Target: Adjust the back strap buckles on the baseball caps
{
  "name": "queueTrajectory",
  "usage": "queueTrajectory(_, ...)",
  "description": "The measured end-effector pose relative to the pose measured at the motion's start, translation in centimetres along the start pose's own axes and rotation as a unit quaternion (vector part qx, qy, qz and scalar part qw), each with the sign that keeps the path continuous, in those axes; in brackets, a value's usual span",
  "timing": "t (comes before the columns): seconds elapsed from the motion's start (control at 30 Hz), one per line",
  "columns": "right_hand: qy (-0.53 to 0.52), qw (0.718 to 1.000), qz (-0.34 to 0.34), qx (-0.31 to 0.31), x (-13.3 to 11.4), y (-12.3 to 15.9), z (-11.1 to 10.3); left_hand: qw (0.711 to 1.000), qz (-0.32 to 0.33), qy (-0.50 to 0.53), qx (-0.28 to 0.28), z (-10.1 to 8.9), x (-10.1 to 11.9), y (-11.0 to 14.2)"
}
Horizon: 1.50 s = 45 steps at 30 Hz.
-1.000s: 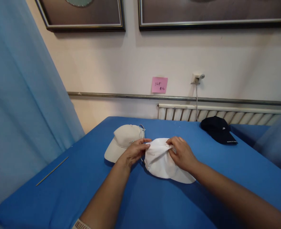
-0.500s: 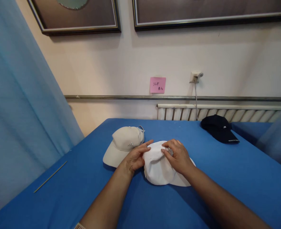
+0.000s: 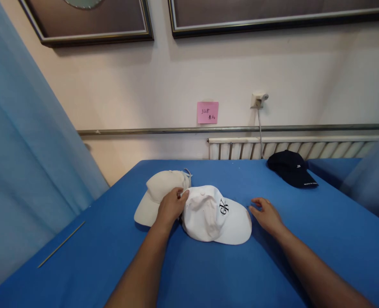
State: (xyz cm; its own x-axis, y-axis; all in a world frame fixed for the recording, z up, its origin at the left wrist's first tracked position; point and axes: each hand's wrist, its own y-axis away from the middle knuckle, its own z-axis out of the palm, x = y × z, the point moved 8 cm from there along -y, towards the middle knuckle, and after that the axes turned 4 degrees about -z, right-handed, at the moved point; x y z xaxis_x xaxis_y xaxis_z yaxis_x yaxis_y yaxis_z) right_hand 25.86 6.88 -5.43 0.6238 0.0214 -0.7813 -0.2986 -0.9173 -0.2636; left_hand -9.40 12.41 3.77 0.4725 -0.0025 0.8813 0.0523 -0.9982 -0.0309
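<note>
A white baseball cap (image 3: 205,214) with a black "CK" mark lies on the blue-covered bed, its brim pointing right and its crown dented. At the cap's back edge, my left hand (image 3: 171,206) grips it between thumb and fingers; part of the grip is hidden. My right hand (image 3: 267,216) is just right of the brim tip, apart from it, holding nothing, with its fingers slightly spread. Behind my left hand sits a beige cap (image 3: 163,184), its brim toward the left front and its back touching or nearly touching the white one.
A dark navy cap (image 3: 288,167) lies at the back right of the blue bed (image 3: 112,256). On the left is a thin stick (image 3: 61,244). Blue curtains (image 3: 31,128) hang at both sides. Behind are a radiator (image 3: 237,149), a rail (image 3: 163,130) and a plugged-in cord (image 3: 260,128).
My right hand has let go of the white cap's crown and moved right, past the brim. The "CK" mark is now uncovered. My left hand has shifted slightly left and closed on the cap's back edge.
</note>
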Motion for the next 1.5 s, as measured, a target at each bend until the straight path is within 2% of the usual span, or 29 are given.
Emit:
queueTrajectory(0.1, -0.009, 0.998, 0.042, -0.043, 1.4, 0.2, 0.6, 0.984, 0.078, -0.139, 0.082, -0.8, 1.8, 0.6)
queueTrajectory(0.2, -0.01, 0.996, 0.038, -0.079, 0.8, 0.7, 1.4, 0.958, 0.176, -0.187, 0.126, -0.5, 4.2, 1.9)
queueTrajectory(0.23, -0.014, 0.996, 0.037, -0.084, 0.4, 0.8, 1.7, 0.955, 0.201, -0.186, 0.117, -0.1, 4.9, 2.3)
queueTrajectory(0.3, -0.038, 0.995, 0.039, -0.087, -0.1, 1.1, 2.0, 0.959, 0.227, -0.158, 0.053, 1.1, 5.8, 2.9)
queueTrajectory(0.4, -0.092, 0.991, 0.048, -0.089, -0.5, 1.3, 2.5, 0.967, 0.229, -0.11, -0.037, 2.6, 6.4, 3.6)
queueTrajectory(0.53, -0.16, 0.982, 0.062, -0.084, -0.7, 1.3, 2.7, 0.963, 0.239, -0.109, -0.061, 3.5, 6.9, 4.1)
queueTrajectory(0.7, -0.231, 0.962, 0.102, -0.099, -1.2, 1.6, 2.8, 0.962, 0.246, -0.115, -0.036, 3.6, 6.8, 3.8)
queueTrajectory(0.83, -0.275, 0.948, 0.092, -0.129, -2.6, 1.8, 2.6, 0.958, 0.253, -0.131, -0.014, 3.5, 6.8, 3.6)
queueTrajectory(0.97, -0.293, 0.944, 0.104, -0.111, -2.7, 1.7, 1.8, 0.95, 0.263, -0.166, 0.003, 2.9, 7.0, 3.6)
queueTrajectory(1.1, -0.32, 0.927, 0.174, -0.09, -1.2, 1.7, 1.9, 0.965, 0.24, -0.106, 0.016, 1.8, 6.9, 3.4)
queueTrajectory(1.2, -0.321, 0.916, 0.218, -0.101, -0.3, 1.8, 2.2, 0.97, 0.228, -0.08, 0.008, 1.7, 6.8, 3.5)
queueTrajectory(1.4, -0.34, 0.908, 0.212, -0.121, -0.4, 1.8, 2.4, 0.979, 0.199, -0.036, 0.013, 1.6, 6.6, 3.6)
queueTrajectory(1.5, -0.357, 0.895, 0.226, -0.144, -0.6, 2.1, 2.7, 0.98, 0.197, -0.009, 0.03, 1.2, 6.6, 3.6)
